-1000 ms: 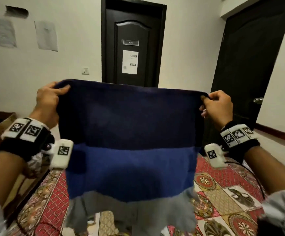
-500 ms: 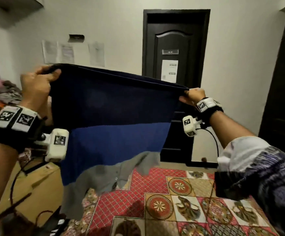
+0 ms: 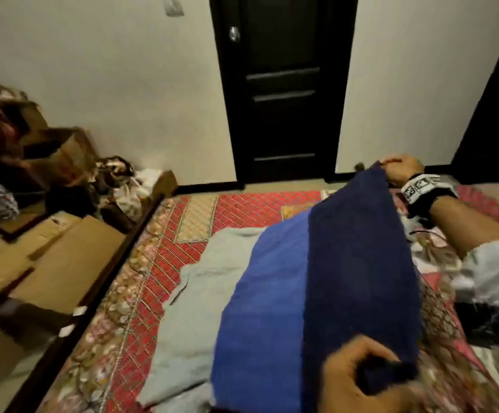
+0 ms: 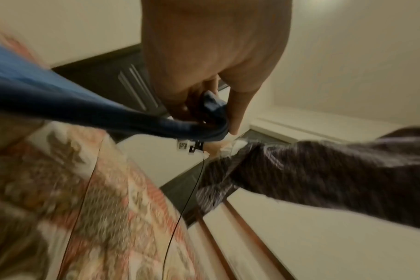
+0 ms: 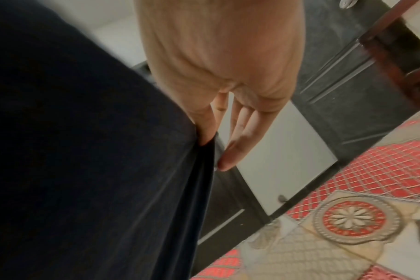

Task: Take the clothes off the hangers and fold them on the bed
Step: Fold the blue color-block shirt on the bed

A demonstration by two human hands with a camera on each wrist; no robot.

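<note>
Far left of the head view: cardboard boxes (image 3: 63, 263) lie flat on the floor beside the bed, with a heap of mixed clothes (image 3: 0, 126) behind them in the upper left.

Centre: the bed (image 3: 158, 281) carries a red patterned cover with gold lattice and floral borders. The sweater (image 3: 301, 281) lies partly spread on it. The garment is knitted in three horizontal bands: light grey at the left, resting flat on the cover with a wrinkled, uneven edge; medium blue in the middle; dark navy at the right. The navy band is raised off the bed and stretched taut between the two hands.

Lower centre-right: the left hand (image 3: 358, 380) is blurred, with its fingers curled around the near corner of the navy edge. The left wrist view confirms this: the left hand (image 4: 204, 79) has bunched navy fabric (image 4: 211, 113) clamped between its fingers and thumb.

Upper right: the right hand (image 3: 403, 171) holds the far corner of the navy edge above the bed. In the right wrist view the thumb and forefinger of the right hand (image 5: 218, 85) pinch the fabric (image 5: 108, 170), while the remaining fingers extend straight.

A dark door (image 3: 281, 84) stands in the wall behind the bed.
</note>
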